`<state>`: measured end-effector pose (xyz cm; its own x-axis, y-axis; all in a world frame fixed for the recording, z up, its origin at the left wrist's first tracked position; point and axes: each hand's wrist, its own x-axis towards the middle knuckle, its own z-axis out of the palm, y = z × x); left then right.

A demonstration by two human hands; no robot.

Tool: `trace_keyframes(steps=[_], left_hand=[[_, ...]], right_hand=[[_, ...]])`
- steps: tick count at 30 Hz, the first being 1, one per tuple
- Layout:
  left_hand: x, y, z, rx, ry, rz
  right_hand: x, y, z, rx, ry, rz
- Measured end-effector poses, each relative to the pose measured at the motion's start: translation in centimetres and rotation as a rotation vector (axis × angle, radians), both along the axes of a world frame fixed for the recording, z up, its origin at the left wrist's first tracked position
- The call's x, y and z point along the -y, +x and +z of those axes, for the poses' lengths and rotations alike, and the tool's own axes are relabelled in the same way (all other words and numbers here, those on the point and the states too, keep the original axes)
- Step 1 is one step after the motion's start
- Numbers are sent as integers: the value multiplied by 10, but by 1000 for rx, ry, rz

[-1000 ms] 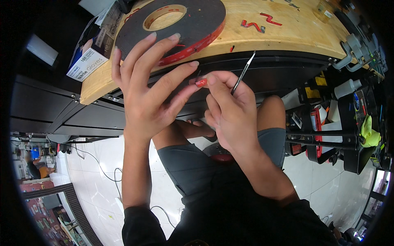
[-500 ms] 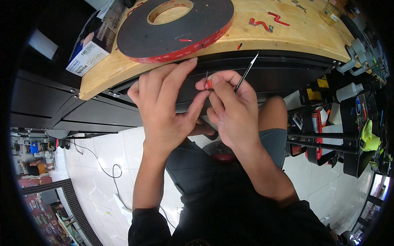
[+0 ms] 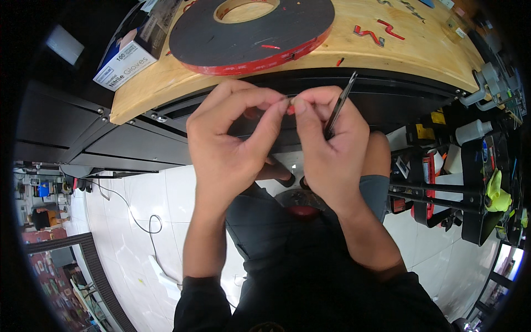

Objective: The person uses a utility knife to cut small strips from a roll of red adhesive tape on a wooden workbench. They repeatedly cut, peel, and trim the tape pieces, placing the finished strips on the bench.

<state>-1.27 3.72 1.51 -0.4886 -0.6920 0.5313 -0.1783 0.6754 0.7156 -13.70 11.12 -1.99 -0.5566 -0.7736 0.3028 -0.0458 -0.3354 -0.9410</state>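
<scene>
Single head-worn fisheye, looking straight down.
Close above the wooden bench top (image 3: 431, 61), whose edge bends across the upper frame; floor tiles (image 3: 138, 205) show below it, rim dark, no second view.

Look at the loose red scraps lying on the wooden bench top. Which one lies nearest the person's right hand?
The tiny red sliver at the bench's front edge, just above the right hand. The two zigzag red strips lie farther back on the bench.

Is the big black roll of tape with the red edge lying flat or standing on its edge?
Lying flat. The big black roll of tape rests on the wooden worktop, its hole facing up.
</scene>
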Motion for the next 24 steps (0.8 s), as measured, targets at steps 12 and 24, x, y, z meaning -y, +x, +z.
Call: trace_keyframes(steps=[12, 24], left_hand=[[0, -15, -4, -403, 350, 220], [6, -21, -4, -553, 677, 279]], right_hand=[[2, 8, 8, 574, 39, 223], [-5, 6, 10, 600, 45, 244]])
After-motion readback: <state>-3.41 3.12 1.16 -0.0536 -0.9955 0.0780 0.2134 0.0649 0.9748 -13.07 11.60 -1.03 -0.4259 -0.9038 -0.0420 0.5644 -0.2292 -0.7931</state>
